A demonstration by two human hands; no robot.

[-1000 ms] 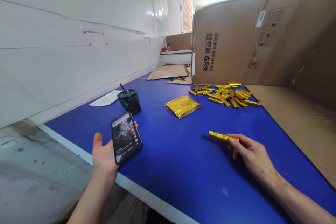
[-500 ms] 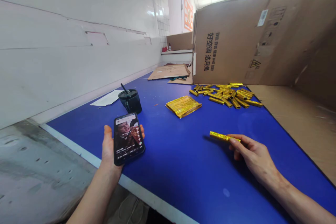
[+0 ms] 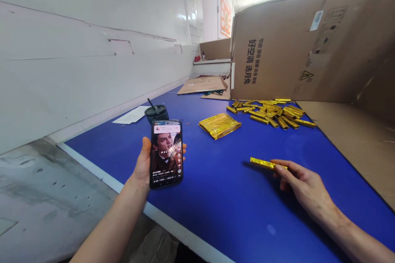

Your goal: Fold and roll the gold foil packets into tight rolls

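A: What is the blue table [image 3: 203, 209] carrying?

B: Along its far edge a cardboard carton [image 3: 280, 53] is standing, its printed side facing the viewer; its interior is not showing. Before it, towards the far right corner, folded gold pieces [image 3: 271, 113] are lying in a loose heap. A flat gold packet [image 3: 219, 125] is resting nearer the middle.

A: And the smaller container?

B: A dark mug [image 3: 156, 111] is standing towards the left corner, its lid hiding the contents and a straw [image 3: 151, 103] projecting from it. The phone is partly covering its front.

A: How are the hands placed?

B: Above the white-trimmed near edge, the left hand [image 3: 142, 164] is curling round a lit phone [image 3: 166, 154], its thumb standing up beside the case. Towards the right edge, the right hand [image 3: 300, 176] is pinching one end of a gold strip [image 3: 261, 162] between thumb and fingers; the other end is pointing left over the tabletop.
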